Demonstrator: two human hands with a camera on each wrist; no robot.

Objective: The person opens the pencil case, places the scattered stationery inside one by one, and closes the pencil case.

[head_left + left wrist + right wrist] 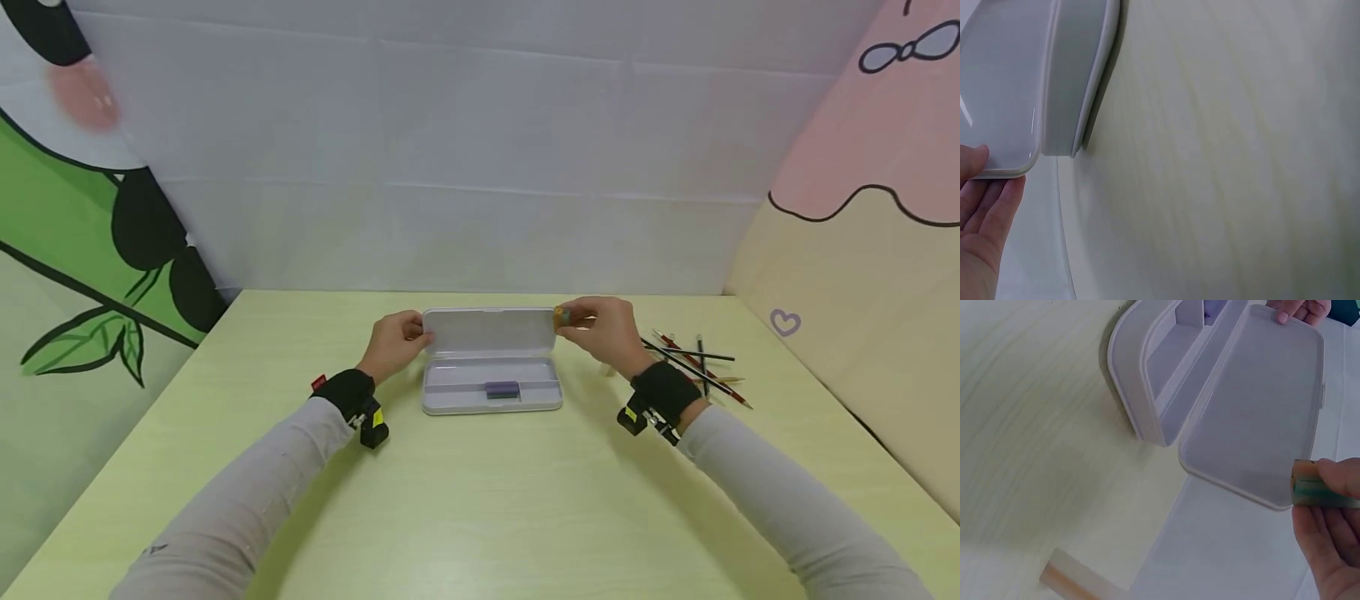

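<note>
A white pencil case (450, 403) stands on the table with its lid (487, 333) raised. My left hand (393, 343) pinches the lid's left corner, thumb on the inner face and fingers behind, as the left wrist view shows. At the opposite corner, my right hand (606, 332) pinches a small orange-and-green block (1311, 482) between thumb and fingers; the block overlaps the lid's edge in the right wrist view. Inside the case, a purple block (502, 389) lies in the front compartment, beside a divider.
Several pencils (701, 362) lie crossed in a loose pile right of the right hand. A pale block with an orange stripe (1079, 578) lies on the table near the right wrist. White cloth (465, 167) hangs behind the table, with printed panels on both sides.
</note>
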